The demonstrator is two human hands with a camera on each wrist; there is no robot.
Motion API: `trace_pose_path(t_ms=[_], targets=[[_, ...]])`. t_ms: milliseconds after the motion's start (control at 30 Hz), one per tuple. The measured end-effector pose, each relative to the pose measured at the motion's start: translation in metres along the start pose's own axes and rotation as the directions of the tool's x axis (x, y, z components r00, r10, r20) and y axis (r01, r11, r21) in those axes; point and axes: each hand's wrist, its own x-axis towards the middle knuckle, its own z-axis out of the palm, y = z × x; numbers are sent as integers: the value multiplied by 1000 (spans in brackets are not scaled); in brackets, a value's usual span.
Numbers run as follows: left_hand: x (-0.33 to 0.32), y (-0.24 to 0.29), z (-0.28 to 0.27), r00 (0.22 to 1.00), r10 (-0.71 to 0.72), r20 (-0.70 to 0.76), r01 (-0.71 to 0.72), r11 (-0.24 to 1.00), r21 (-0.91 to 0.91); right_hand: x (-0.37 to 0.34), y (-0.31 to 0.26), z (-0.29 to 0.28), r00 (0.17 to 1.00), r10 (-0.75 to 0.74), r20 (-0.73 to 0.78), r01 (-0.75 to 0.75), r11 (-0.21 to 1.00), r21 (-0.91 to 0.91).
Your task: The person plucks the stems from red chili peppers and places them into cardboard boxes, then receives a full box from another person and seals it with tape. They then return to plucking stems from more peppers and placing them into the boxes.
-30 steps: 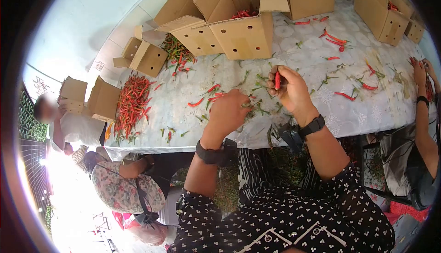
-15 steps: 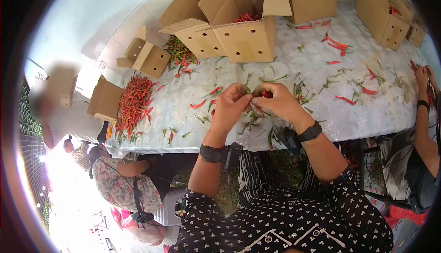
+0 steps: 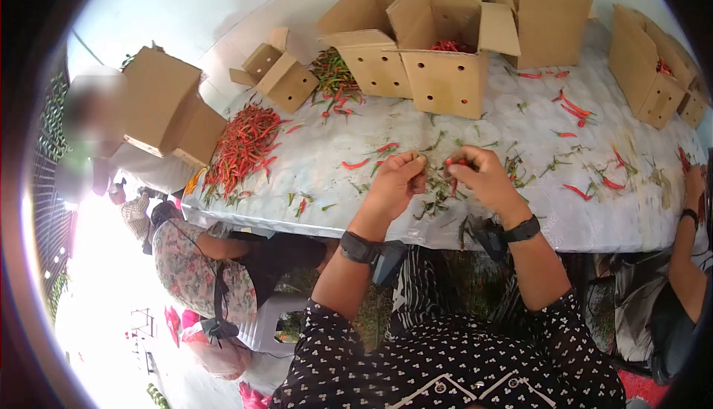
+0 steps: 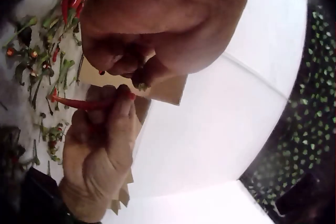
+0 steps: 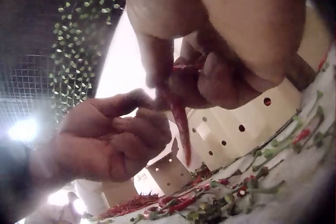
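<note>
- Pale wall (image 3: 186, 15) behind; long table with white patterned cloth (image 3: 594, 223).
- Right hand (image 3: 486, 182): thumb and fingers clamped on a red chili (image 4: 79, 103), tip pointing down over the table; more red shows between the fingers.
- Left hand (image 3: 399, 182): just left of right hand, fingers curled, thumb and fingertips pinching a small green stem (image 4: 140, 83).
- Below both hands, on cloth: heap of green stems (image 3: 434, 205); few loose red chilies (image 3: 356, 164) just left.
- Left end of table: big red chili pile (image 3: 245, 141); small open carton (image 3: 290, 86) beyond it, mixed green-red chili pile (image 3: 334, 75) right of carton.
- Far side, centre: open carton (image 3: 445, 86) with holes, red chilies inside; more cartons either side.
- Right: scattered red chilies (image 3: 572, 108) and stems; another person's hand (image 3: 694, 184) at right edge.
- Near left: person in floral top (image 3: 197, 271).
</note>
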Motion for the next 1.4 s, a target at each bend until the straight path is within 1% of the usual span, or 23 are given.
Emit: trace_pose_path(t_ms=[67, 100, 133, 167, 200, 233, 267, 333, 400, 467, 567, 633, 733, 800, 867, 933, 967, 1000, 1067, 1200, 1267, 1367, 1400], targets=[[-10, 14, -14, 999, 43, 7, -43, 999, 8, 2, 5, -5, 998, -23, -52, 25, 998, 51], [-16, 29, -23, 988, 68, -136, -11, 924, 383, 5, 13, -10, 993, 5, -115, 20, 977, 213], [-24, 43, -33, 954, 139, -266, 88, 718, 690, 8, 21, -15, 984, 46, -170, 21, 929, 370], [-31, 54, -48, 899, 265, -349, 45, 736, 675, 11, 28, -20, 988, 35, -151, 23, 930, 366], [-39, 66, -63, 819, 383, -427, -2, 747, 665, 15, 36, -25, 991, 29, -129, 43, 851, 523], [-52, 77, -72, 708, 483, -514, -113, 797, 594, 18, 37, -25, 994, 20, -108, 57, 746, 664], [-65, 90, -83, 580, 551, -600, -234, 818, 525, 19, 37, -25, 996, 10, -92, 54, 747, 663], [-94, 100, -141, 248, 935, -253, -38, 270, 962, 18, 25, -20, 972, 201, -120, -53, 687, 725], [-132, 128, -122, 137, 945, -296, 135, 279, 951, 20, 10, -12, 957, 253, -144, -91, 730, 677], [-157, 153, -142, 48, 995, -85, 355, 62, 933, 26, 6, -10, 958, 259, -120, -150, 817, 557], [-173, 192, -185, 5, 999, -53, 378, 47, 925, 41, -11, 6, 961, 254, -108, -177, 869, 461], [-175, 211, -221, -88, 996, -2, 525, 48, 850, 53, -25, 25, 970, 221, -97, -165, 901, 401], [-181, 223, -246, -30, 979, -202, 544, 186, 818, 73, -45, 57, 985, 164, -58, -144, 955, 261], [-177, 218, -237, -36, 971, -238, 508, 222, 832, 91, -54, 78, 989, 143, -26, -136, 976, 170], [-172, 206, -230, -33, 960, -276, 476, 258, 841, 111, -59, 101, 998, 35, 54, -31, 997, -72], [-168, 198, -226, 82, 971, -224, 375, 179, 910, 128, -74, 132, 957, -240, 161, 288, 831, -475], [-167, 194, -220, 114, 930, -349, 409, 276, 870, 139, -80, 146, 943, -271, 196, 334, 747, -575], [-164, 190, -214, 118, 930, -349, 407, 275, 871, 149, -85, 160, 926, -297, 232, 374, 649, -663], [-159, 183, -208, 142, 963, -231, 411, 155, 898, 167, -94, 189, 835, -455, 309, 534, 539, -651], [-164, 163, -206, 212, 937, -278, 366, 188, 911, 200, -102, 234, 732, -582, 353, 651, 445, -615], [-167, 159, -203, 222, 943, -247, 332, 165, 929, 212, -99, 251, 581, -688, 435, 757, 260, -599], [-173, 150, -199, 244, 949, -198, 251, 135, 959, 203, -111, 261, 667, -595, 447, 675, 229, -701], [-175, 146, -196, 183, 968, -170, 180, 137, 974, 203, -110, 262, 672, -591, 446, 671, 231, -705]])
